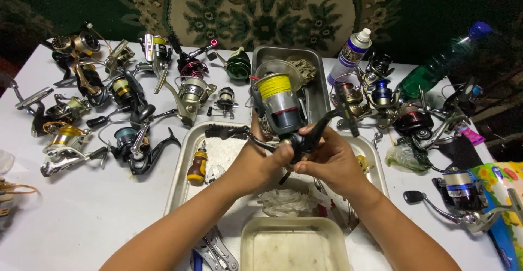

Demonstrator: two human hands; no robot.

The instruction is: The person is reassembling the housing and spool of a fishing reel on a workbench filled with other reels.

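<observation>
Centrally, a spinning reel (283,113) with yellow line sits raised above the metal tray (180,178), left hand (260,164) and right hand (332,159) both clamped on its black body. Screwdriver (197,164) lies in the tray; more reels (125,113) crowd the white bench (81,216).

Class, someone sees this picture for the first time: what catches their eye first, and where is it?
At centre, the left hand and right hand hold up a fishing reel with bright yellow line over a metal tray. More reels crowd the white table on both sides, and a green bottle lies far right.
</observation>
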